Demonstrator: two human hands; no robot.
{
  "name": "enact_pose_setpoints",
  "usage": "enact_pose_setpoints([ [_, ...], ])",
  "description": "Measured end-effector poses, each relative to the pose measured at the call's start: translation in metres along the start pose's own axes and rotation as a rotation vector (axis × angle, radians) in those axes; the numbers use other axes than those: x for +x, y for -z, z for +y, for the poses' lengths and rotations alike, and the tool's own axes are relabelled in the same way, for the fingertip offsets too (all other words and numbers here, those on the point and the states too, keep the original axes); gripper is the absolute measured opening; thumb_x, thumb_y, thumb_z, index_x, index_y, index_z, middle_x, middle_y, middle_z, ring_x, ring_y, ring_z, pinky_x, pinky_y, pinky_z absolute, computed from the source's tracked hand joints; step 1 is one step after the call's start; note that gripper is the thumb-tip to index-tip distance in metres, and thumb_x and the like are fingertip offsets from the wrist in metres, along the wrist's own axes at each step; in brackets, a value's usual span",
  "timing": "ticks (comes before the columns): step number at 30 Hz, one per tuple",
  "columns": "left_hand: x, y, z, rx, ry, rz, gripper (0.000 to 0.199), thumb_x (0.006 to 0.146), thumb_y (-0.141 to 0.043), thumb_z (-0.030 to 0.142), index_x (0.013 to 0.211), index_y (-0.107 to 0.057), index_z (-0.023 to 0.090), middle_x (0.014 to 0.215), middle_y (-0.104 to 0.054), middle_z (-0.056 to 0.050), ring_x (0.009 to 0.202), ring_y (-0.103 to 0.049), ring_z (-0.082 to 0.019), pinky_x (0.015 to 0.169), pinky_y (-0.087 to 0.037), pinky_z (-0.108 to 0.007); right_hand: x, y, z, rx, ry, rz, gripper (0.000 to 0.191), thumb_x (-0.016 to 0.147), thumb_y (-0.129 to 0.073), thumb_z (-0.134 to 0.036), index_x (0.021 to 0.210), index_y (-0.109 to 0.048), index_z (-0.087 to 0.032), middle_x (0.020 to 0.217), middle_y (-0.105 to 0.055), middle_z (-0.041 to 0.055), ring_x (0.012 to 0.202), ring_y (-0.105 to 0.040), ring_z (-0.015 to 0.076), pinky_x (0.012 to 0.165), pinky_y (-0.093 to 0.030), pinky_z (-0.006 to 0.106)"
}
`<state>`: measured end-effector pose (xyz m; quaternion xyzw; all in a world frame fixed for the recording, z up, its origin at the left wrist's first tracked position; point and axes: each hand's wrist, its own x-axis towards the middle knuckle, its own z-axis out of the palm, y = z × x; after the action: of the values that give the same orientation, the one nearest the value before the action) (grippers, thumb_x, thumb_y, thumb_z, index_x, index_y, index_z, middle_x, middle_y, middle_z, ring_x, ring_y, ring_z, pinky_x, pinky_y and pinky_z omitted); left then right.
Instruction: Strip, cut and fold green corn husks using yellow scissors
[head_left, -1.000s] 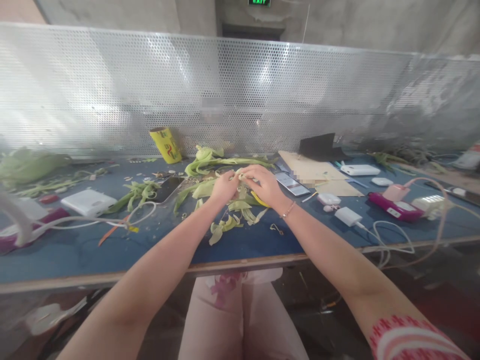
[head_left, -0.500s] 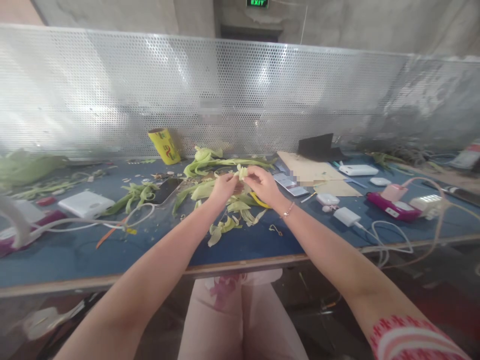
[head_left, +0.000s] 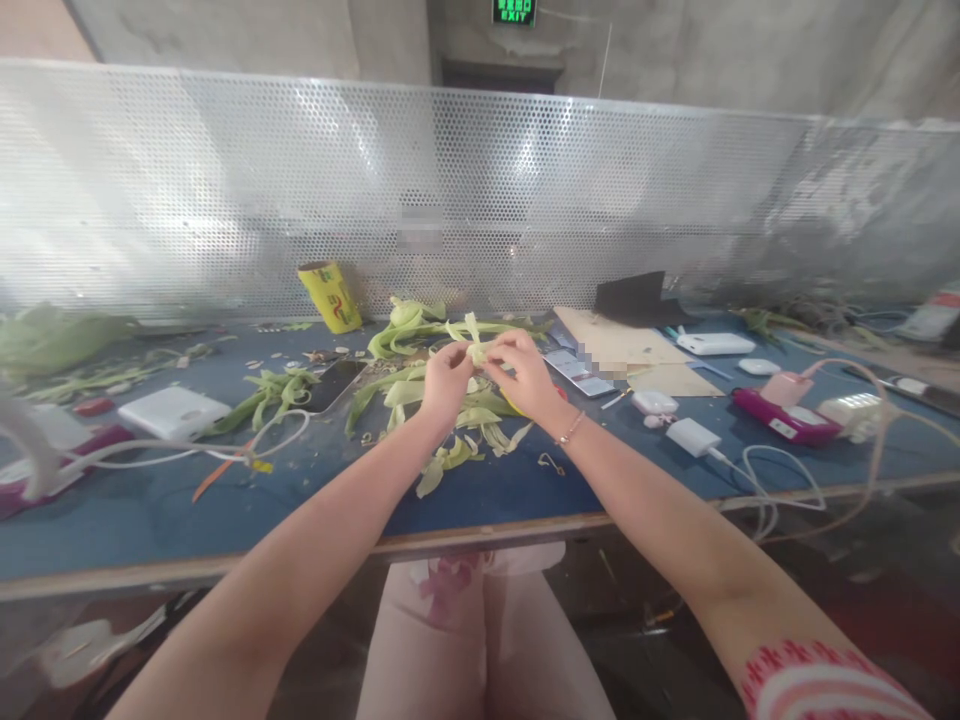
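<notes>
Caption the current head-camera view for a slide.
Left hand and right hand hold a pale leafy piece over a blue table strewn with green leaves.

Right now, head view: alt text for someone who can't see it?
Left hand and right hand pinch a pale green strip above a blue table littered with leaves. A dark phone lies to the left, a white charger to the right; farther back, a yellow container stands before a perforated metal screen.

Blue table [head_left: 135, 530] strewn with green leaves [head_left: 442, 462]; a yellow tube [head_left: 334, 302] leans at the back, 2 phones [head_left: 576, 372] lie mid-table, white box [head_left: 174, 411] left, tan sheets [head_left: 611, 332], charger [head_left: 694, 437] and power strip [head_left: 784, 418] right.
</notes>
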<state>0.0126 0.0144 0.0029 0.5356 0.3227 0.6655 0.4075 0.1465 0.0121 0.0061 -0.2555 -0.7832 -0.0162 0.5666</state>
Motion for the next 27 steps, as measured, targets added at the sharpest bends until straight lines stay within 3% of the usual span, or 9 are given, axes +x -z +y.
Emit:
enact_pose_setpoints([
  [6, 0.000, 0.003, 0.003, 0.198, -0.085, 0.040, 0.018, 0.066, -0.064, 0.026, 0.078, -0.071, 0.015, 0.079, -0.070, -0.005, 0.080, -0.061, -0.019, 0.076, -0.048, -0.034, 0.000, 0.002, -0.001, -0.110, 0.079, -0.063, 0.010, 0.086, -0.053, -0.027, 0.086, -0.061, -0.022, 0.125, -0.045, 0.0078, 0.100, -0.054, 0.0192, 0.093, -0.045, 0.043],
  [10, -0.001, 0.005, 0.009, 0.400, -0.170, 0.036, 0.013, 0.067, -0.061, 0.026, 0.071, -0.071, 0.017, 0.079, -0.070, -0.006, 0.088, -0.061, -0.022, 0.082, -0.046, -0.034, 0.003, 0.010, -0.006, -0.171, 0.153, -0.137, 0.014, 0.088, -0.049, -0.027, 0.084, -0.062, -0.021, 0.132, -0.046, 0.0082, 0.103, -0.053, 0.0206, 0.093, -0.045, 0.044],
  [14, -0.003, 0.006, 0.015, 0.540, -0.198, -0.064, 0.017, 0.070, -0.057, 0.027, 0.063, -0.067, 0.015, 0.067, -0.066, -0.004, 0.077, -0.060, -0.021, 0.073, -0.045, -0.032, 0.005, 0.017, -0.011, -0.207, 0.258, -0.296, 0.021, 0.090, -0.043, -0.023, 0.082, -0.062, -0.019, 0.133, -0.049, 0.0080, 0.097, -0.056, 0.0193, 0.093, -0.044, 0.045],
  [18, -0.002, 0.008, 0.016, 0.661, -0.133, -0.079, 0.015, 0.063, -0.057, 0.017, 0.047, -0.058, 0.015, 0.049, -0.054, -0.001, 0.060, -0.052, -0.017, 0.061, -0.041, -0.029, 0.005, 0.018, -0.011, -0.161, 0.319, -0.410, 0.025, 0.089, -0.039, -0.017, 0.080, -0.062, -0.020, 0.126, -0.056, 0.0064, 0.099, -0.056, 0.0189, 0.093, -0.045, 0.043],
  [21, 0.000, 0.009, 0.014, 0.662, -0.103, -0.104, 0.015, 0.056, -0.052, 0.008, 0.043, -0.057, 0.015, 0.047, -0.054, -0.002, 0.060, -0.052, -0.018, 0.061, -0.041, -0.028, 0.005, 0.017, -0.009, -0.120, 0.329, -0.443, 0.022, 0.086, -0.042, -0.016, 0.082, -0.063, -0.022, 0.113, -0.063, 0.0055, 0.096, -0.058, 0.0189, 0.093, -0.046, 0.043],
  [25, 0.000, 0.007, 0.014, 0.496, -0.024, -0.149, 0.017, 0.055, -0.053, 0.009, 0.056, -0.069, 0.014, 0.057, -0.062, -0.003, 0.068, -0.058, -0.021, 0.067, -0.044, -0.030, 0.005, 0.014, -0.007, -0.082, 0.288, -0.410, 0.019, 0.087, -0.044, -0.019, 0.080, -0.061, -0.021, 0.096, -0.063, 0.0068, 0.091, -0.057, 0.0190, 0.088, -0.047, 0.041],
  [27, 0.000, 0.004, 0.015, 0.336, 0.032, -0.123, 0.015, 0.055, -0.060, 0.012, 0.064, -0.072, 0.014, 0.062, -0.066, -0.004, 0.072, -0.060, -0.021, 0.071, -0.045, -0.031, 0.004, 0.014, -0.007, -0.039, 0.226, -0.326, 0.017, 0.087, -0.047, -0.023, 0.078, -0.061, -0.022, 0.090, -0.061, 0.0063, 0.089, -0.056, 0.0181, 0.084, -0.048, 0.038],
])
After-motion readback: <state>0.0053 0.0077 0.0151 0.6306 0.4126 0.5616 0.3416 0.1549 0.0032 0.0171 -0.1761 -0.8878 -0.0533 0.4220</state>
